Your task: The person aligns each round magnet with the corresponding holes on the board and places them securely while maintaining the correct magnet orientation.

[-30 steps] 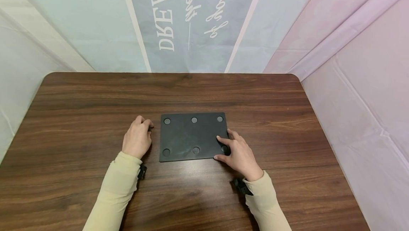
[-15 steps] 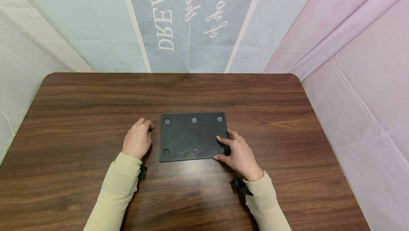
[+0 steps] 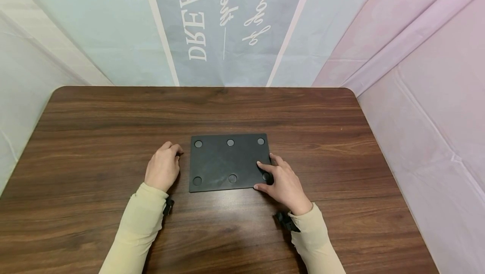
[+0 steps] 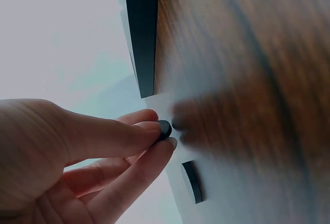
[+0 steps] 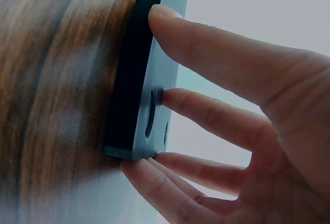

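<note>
My left hand [image 3: 163, 166] is just left of the black rectangular plate [image 3: 227, 160]. In the left wrist view, its thumb and fingers pinch a small black disc [image 4: 164, 130] close above the tabletop. A second black disc [image 4: 193, 182] lies on the table near those fingertips; the head view does not show it. Several round recesses line the plate's two long sides. My right hand [image 3: 286, 183] holds the plate's near right corner: thumb at the front edge, one finger on top, others against the right edge. One recess there is partly covered by the hand.
The plate lies flat on a brown wood-grain table [image 3: 322, 118] with rounded far corners. Behind the table hangs a pale blue cloth [image 3: 113, 25] with white lettering, and light cloth [image 3: 428, 97] closes off the right side. Black straps circle both wrists.
The left fingertips have shifted very slightly to the right, and the dark bit seen between them is now less visible. The right hand and the plate stay put.
</note>
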Tool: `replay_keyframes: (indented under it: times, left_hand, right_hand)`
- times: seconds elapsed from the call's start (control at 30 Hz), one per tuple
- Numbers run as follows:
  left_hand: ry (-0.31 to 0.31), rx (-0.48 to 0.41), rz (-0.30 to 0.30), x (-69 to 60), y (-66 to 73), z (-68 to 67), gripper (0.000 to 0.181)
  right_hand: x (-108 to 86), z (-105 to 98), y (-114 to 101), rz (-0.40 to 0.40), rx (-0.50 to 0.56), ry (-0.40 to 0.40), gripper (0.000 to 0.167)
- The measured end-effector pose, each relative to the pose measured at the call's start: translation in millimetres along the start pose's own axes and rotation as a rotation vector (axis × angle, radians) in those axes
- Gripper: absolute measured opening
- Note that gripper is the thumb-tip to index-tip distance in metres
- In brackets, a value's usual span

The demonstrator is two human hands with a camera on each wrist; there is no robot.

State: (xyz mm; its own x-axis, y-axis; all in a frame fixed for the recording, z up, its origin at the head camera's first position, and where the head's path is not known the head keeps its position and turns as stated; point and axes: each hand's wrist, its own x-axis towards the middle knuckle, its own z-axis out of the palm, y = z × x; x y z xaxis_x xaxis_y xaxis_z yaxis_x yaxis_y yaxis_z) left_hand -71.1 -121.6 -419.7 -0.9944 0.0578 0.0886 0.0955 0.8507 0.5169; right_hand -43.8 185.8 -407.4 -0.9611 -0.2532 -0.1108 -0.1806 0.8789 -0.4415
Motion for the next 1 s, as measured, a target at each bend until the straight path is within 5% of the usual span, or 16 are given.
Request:
replay_keyframes:
  times: [1.0]
  left_hand:
    - [0.001, -0.033, 0.029, -10.7, 9.9, -1.5, 0.012]
  right_hand:
    - [-0.3, -0.4, 0.7, -0.002, 0.001, -0.01, 0.061]
